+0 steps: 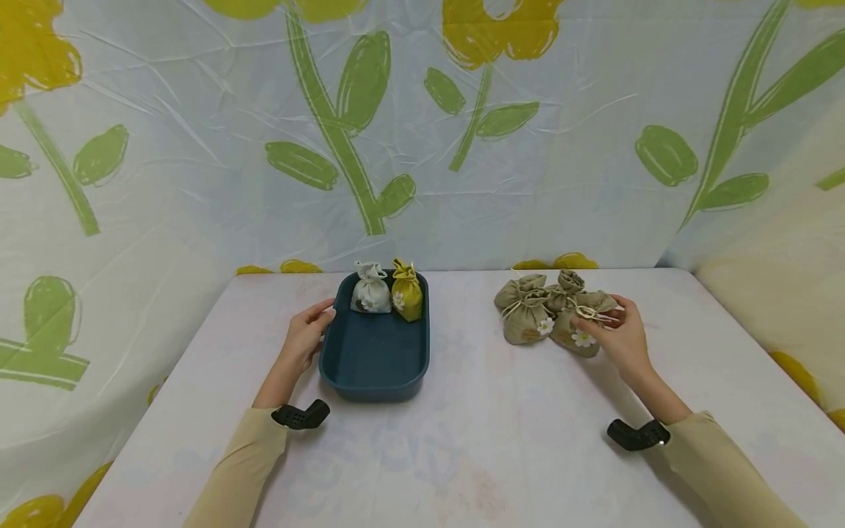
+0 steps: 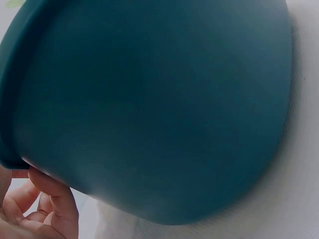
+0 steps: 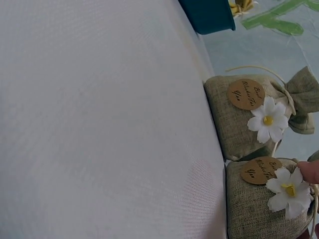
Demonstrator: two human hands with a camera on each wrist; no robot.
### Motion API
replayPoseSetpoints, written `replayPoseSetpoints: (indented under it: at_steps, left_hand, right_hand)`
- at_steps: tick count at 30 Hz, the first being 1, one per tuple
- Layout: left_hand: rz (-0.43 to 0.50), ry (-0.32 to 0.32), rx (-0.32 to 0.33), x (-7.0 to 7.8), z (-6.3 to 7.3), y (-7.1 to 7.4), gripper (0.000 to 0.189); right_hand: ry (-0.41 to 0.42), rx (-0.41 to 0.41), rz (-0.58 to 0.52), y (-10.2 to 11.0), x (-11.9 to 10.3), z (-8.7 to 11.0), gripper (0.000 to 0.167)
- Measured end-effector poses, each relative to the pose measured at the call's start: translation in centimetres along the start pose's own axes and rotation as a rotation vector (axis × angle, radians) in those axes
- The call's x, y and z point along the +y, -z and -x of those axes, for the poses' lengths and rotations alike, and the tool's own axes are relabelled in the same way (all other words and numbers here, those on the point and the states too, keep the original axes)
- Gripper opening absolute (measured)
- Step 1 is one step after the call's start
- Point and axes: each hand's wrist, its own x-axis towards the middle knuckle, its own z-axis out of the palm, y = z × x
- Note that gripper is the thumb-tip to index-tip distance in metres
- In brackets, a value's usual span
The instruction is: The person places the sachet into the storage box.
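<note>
My left hand (image 1: 305, 336) holds the left rim of a dark blue rectangular bin (image 1: 376, 394). In the left wrist view its bent fingers (image 2: 57, 201) lie under the rim, against the outer wall. A white drawstring pouch (image 1: 372, 291) and a yellow drawstring pouch (image 1: 408, 297) stand side by side at the bin's far end. On the right, my right hand (image 1: 627, 345) pinches the neck of a beige drawstring pouch (image 1: 569, 336) with a white flower and round tag. Beside it sits another beige pouch (image 3: 232, 129), similarly decorated, with more beige pouches (image 1: 520, 291) behind.
Everything stands on a pale cloth-covered table (image 1: 475, 440). A flower-printed sheet (image 1: 198, 147) hangs behind the table and along its sides. The bin lies left of the beige pouches, with a stretch of table between them.
</note>
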Motion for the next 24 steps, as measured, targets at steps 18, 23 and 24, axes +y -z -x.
replayPoseSetpoints:
  at_steps: [18,23,24]
  left_hand:
    - [-0.008,0.000,0.004,0.05,0.01,-0.06,0.043]
    - [0.000,-0.002,0.009,0.14,0.07,-0.16,0.042]
    - [0.001,-0.005,0.007,0.15,0.05,-0.15,0.042]
  right_hand:
    - [-0.041,-0.026,0.073,0.01,-0.01,0.07,0.060]
    - [-0.029,-0.006,0.083,0.01,0.06,0.05,0.054]
    - [-0.025,-0.001,0.086,-0.01,0.06,0.06,0.053]
